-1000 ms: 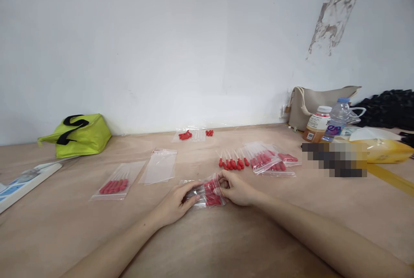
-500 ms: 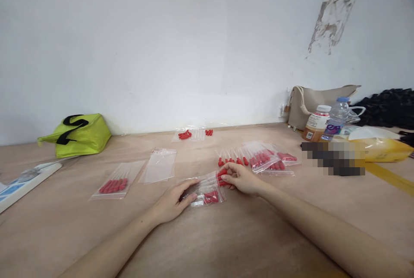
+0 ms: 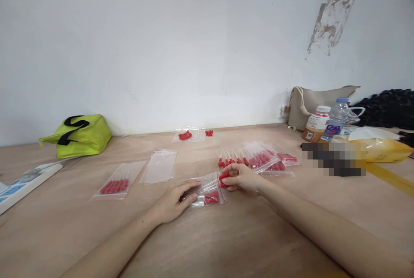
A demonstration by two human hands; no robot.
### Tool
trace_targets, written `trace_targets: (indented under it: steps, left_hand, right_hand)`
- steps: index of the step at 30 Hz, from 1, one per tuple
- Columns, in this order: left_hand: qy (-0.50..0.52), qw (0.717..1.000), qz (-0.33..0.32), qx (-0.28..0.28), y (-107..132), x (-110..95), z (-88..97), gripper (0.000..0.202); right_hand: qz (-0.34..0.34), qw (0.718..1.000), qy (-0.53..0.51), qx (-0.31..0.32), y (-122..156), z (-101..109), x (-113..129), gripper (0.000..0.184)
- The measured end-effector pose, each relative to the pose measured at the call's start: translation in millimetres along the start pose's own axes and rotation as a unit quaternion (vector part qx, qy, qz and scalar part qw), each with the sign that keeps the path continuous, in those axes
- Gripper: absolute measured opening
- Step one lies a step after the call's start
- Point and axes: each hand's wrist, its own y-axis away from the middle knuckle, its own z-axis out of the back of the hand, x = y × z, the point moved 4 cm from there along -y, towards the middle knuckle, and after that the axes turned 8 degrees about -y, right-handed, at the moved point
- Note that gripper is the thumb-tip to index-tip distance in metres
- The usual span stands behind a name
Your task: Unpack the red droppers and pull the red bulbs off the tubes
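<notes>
A clear zip bag [image 3: 207, 189] with a few red-bulbed droppers inside lies on the wooden table [image 3: 226, 243] in front of me. My left hand [image 3: 173, 202] rests on the bag's left end, fingers curled over it. My right hand [image 3: 242, 177] pinches several red-bulbed droppers [image 3: 224, 176] at the bag's right, open end. Loose droppers [image 3: 231, 160] lie in a row just beyond my right hand.
A filled bag [image 3: 118, 181] and a pile of clear bags [image 3: 160, 166] lie to the left, filled bags [image 3: 270, 159] to the right, red bulbs [image 3: 186, 135] by the wall. A green bag [image 3: 79, 135], a beige bag [image 3: 318, 103] and two bottles [image 3: 326, 123] stand further off.
My right hand left the bag's mouth, reached a little further toward the loose droppers and now holds red-bulbed droppers at the bag's opening. My left hand stayed on the bag.
</notes>
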Motion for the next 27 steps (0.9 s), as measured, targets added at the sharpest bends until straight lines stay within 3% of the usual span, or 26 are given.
trace_targets:
  steps: [4, 7, 10, 13, 16, 19, 23, 25, 27]
  left_hand:
    - [0.001, 1.000, -0.010, -0.002, -1, 0, -0.3, 0.036]
    - [0.006, 1.000, -0.009, 0.003, -1, 0, -0.6, 0.036]
    - [0.008, 1.000, -0.006, 0.007, -1, 0, -0.6, 0.036]
    - [0.010, 1.000, -0.003, 0.004, -1, 1, -0.7, 0.036]
    - [0.019, 1.000, 0.004, 0.003, -1, 1, -1.4, 0.036]
    - [0.024, 1.000, 0.006, 0.000, -1, 2, -1.6, 0.035]
    - [0.014, 1.000, 0.004, 0.000, -1, 1, -1.2, 0.035]
    - [0.009, 1.000, 0.001, 0.004, -1, 0, -1.0, 0.035]
    - [0.005, 1.000, -0.002, 0.003, -2, -1, -0.6, 0.035]
  right_hand:
    - [0.018, 1.000, -0.008, -0.001, -4, 10, 13, 0.026]
    - [0.054, 0.998, 0.034, 0.008, 2, 26, 40, 0.018]
    - [0.086, 0.993, 0.071, -0.036, 13, 46, 72, 0.020]
    - [0.215, 0.967, 0.114, -0.079, 19, 53, 99, 0.022]
    - [0.379, 0.892, 0.223, -0.106, 13, 38, 106, 0.025]
    - [0.476, 0.778, 0.404, -0.074, -8, 5, 89, 0.022]
    - [0.491, 0.605, 0.626, 0.044, -37, -37, 55, 0.026]
    - [0.466, 0.542, 0.695, 0.074, -45, -48, 44, 0.024]
    - [0.439, 0.504, 0.738, 0.089, -49, -53, 38, 0.020]
